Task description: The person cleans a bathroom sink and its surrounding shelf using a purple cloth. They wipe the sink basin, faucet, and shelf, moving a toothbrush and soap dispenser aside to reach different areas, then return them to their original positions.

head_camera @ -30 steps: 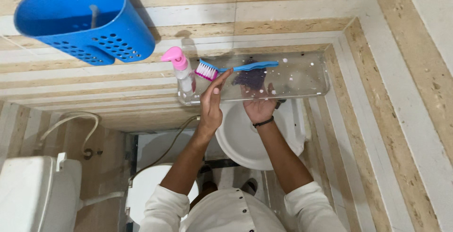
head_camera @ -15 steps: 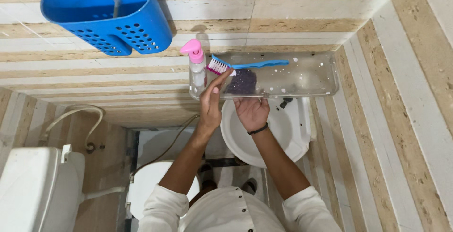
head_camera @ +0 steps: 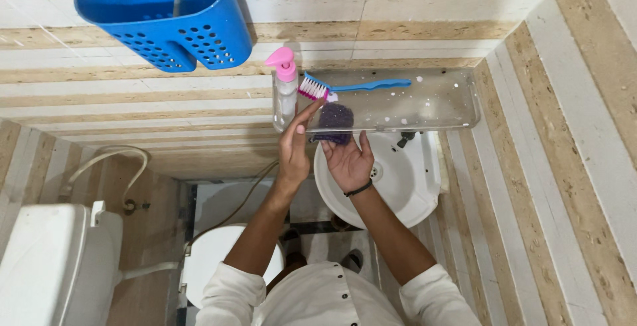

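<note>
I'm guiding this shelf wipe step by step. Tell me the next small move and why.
Probably slide the purple scrubber rightward along the clear shelf. The right hand holds it at the shelf's left front edge, the left hand rests beside it, and white spots show farther right, below the blue brush.

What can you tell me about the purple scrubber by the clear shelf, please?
The purple scrubber is a dark, coarse, fibrous-looking pad, roughly rectangular. It sits at the front edge of the clear shelf, partly overhanging, just below the brush. The right hand holds it from beneath; the left hand is at its left side.
</note>
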